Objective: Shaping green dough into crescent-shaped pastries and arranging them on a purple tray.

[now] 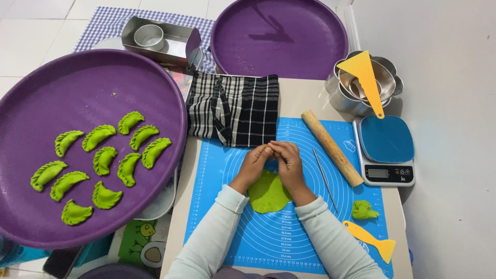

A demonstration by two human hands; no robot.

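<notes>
Both hands, left hand (pixel 254 161) and right hand (pixel 287 157), pinch fingertips together on something unseen above the green dough round (pixel 266 194) lying on the blue mat (pixel 217 170); rough pinching could tear it.

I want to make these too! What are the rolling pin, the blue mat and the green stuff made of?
The rolling pin looks like bare wood: pale tan, matte. The blue mat seems to be silicone or soft plastic, smooth and lying flat, with printed circles. The green sheet under both hands looks like soft dough, matte, like the crimped dumplings on the purple tray.
</notes>
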